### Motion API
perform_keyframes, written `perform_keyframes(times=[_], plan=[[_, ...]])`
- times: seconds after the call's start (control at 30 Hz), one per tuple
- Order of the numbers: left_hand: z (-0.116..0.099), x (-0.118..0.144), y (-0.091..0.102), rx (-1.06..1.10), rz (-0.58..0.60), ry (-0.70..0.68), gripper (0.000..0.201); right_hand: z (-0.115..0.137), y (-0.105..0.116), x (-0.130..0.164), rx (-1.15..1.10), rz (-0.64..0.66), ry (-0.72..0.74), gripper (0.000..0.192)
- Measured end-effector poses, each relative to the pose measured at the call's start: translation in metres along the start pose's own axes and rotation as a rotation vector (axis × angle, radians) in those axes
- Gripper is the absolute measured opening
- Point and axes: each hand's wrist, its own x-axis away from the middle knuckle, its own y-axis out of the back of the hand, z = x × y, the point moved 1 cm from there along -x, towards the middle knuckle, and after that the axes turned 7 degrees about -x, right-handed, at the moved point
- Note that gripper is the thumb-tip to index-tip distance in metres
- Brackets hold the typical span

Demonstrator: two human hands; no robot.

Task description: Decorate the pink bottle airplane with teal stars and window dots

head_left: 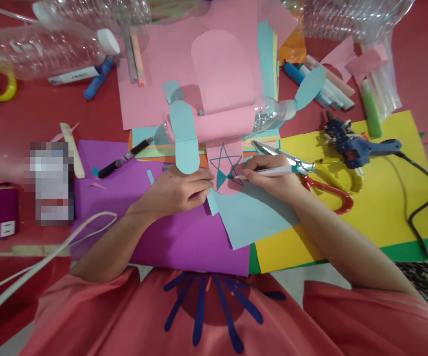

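A small plastic bottle (269,114) lies on its side, wrapped in pink paper, with pink wings (223,64) reaching away from and toward me. Pale blue paper pieces sit at its cap and tail. On the near wing a teal star (226,160) is outlined, with parts of it coloured in. My right hand (269,175) grips a white marker pen (273,171), its tip at the star. My left hand (184,188) lies on the wing's left edge, fingers stretched out and nearly flat, beside the rounded pale blue tail piece (187,138).
Scissors (328,185) and a blue glue gun (355,143) with a black cord lie on yellow paper (384,198) at right. A black pen (125,158) rests on purple paper (199,242). Clear bottles (47,49) and several markers (332,91) stand farther back.
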Motion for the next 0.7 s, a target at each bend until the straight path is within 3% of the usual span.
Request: perform_keyframes(times=[0.13,0.37,0.7], plan=[[0.0003,0.0004,0.0003,0.001,0.008,0.001,0.031,-0.0009,0.0018,-0.0003,0.007,0.015,-0.009,0.028],[0.0,-0.0007,0.0007,0.008,-0.009,-0.01,0.029,-0.0002,0.0012,-0.0016,0.007,-0.084,0.004,0.022],[0.0007,0.0007,-0.0001,-0.003,-0.001,-0.003,0.029,-0.002,-0.0003,0.0003,0.039,-0.059,-0.012,0.028]])
